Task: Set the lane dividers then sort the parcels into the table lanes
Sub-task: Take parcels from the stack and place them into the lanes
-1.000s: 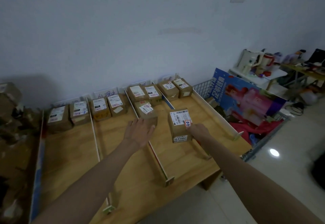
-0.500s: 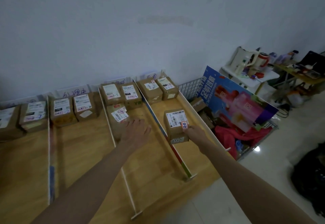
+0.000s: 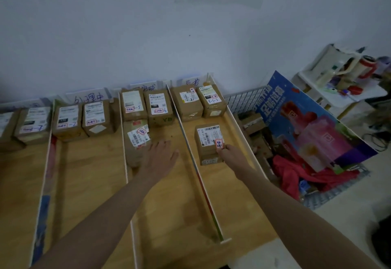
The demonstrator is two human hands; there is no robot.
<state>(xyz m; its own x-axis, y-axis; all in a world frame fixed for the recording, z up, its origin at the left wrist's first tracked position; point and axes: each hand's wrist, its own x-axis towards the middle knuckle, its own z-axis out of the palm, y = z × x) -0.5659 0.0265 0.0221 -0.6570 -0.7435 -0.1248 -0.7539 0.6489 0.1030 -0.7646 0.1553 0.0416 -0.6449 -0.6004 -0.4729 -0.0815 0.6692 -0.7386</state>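
The right hand [image 3: 227, 152] has fingers clamped on a small cardboard parcel [image 3: 208, 142]; it looks light and stiff, best held by its sides. The left hand [image 3: 159, 155] lies fingers apart.

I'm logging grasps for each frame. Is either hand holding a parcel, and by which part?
The right hand grips the parcel in the rightmost lane at its near right corner. The left hand lies open, holding nothing.

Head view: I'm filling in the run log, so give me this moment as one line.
phase: sorting | left hand: open, beside taped parcel | right hand: touching barcode parcel, rightmost lane | dividers: set
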